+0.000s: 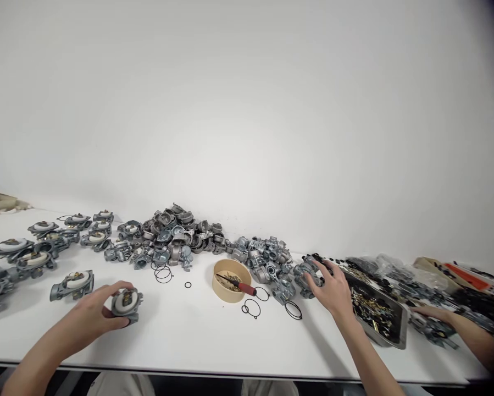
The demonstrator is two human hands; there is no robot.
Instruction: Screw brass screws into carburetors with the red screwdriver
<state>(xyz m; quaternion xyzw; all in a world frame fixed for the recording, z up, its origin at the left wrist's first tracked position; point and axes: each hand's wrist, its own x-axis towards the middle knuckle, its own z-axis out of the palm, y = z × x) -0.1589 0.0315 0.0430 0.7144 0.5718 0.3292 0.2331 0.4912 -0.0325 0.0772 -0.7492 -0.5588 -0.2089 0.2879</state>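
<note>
My left hand (pixel 98 313) is closed around a carburetor (pixel 127 303) with a white float and brass parts facing up, low over the table's front left. My right hand (pixel 331 283) has its fingers spread beside a grey carburetor body (pixel 306 275) at the right end of a heap of carburetor bodies (pixel 265 256); whether the fingertips touch it I cannot tell. Left of my left hand stands another carburetor with a white float (pixel 74 283). Between my hands, a screwdriver with a red handle (pixel 247 288) leans in a round tan bowl (pixel 222 294) of small brass-coloured parts.
Several float-fitted carburetors (pixel 36 259) stand at left. A pile of grey metal bowls (pixel 181 228) lies against the wall. Black rubber rings (pixel 293 310) lie near the bowl. At right are a metal tray (pixel 401 330) of small parts and another person's hand (pixel 434 313).
</note>
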